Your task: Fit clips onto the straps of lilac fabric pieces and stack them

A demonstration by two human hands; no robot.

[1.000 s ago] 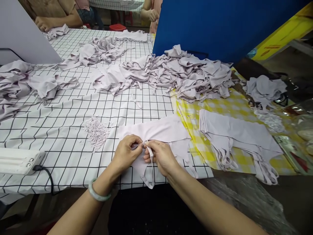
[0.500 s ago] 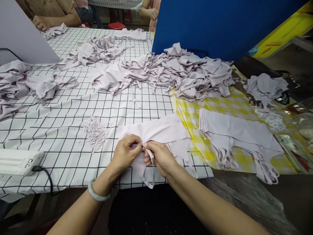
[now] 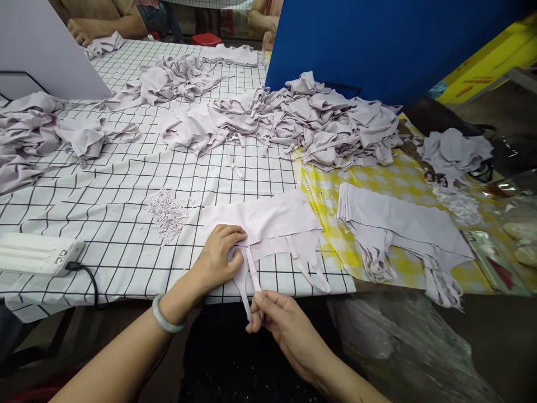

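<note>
A pale lilac strappy top (image 3: 268,221) lies spread at the near edge of the table. My left hand (image 3: 218,254) rests on its left part, fingers laid over the cloth and the thumb apart, beside the upper end of a shoulder strap (image 3: 252,270). Lower down, past the table edge, my right hand (image 3: 281,322) pinches that strap between thumb and fingers and holds it taut toward me. The top's other strap (image 3: 308,274) lies loose on the right. A heap of tiny pale pieces (image 3: 168,215) sits left of the top.
Crumpled lilac garments (image 3: 327,123) form a large pile beneath a blue panel (image 3: 356,45). A neat stack of tops (image 3: 403,215) lies right on yellow checked cloth. A white power bank (image 3: 39,253) with a cable is at left. Other people's hands (image 3: 81,31) show across the table.
Both hands were together at the strap's upper end. My right hand has moved down toward me, drawing the strap straight; my left hand has flattened onto the cloth. The view has shifted slightly.
</note>
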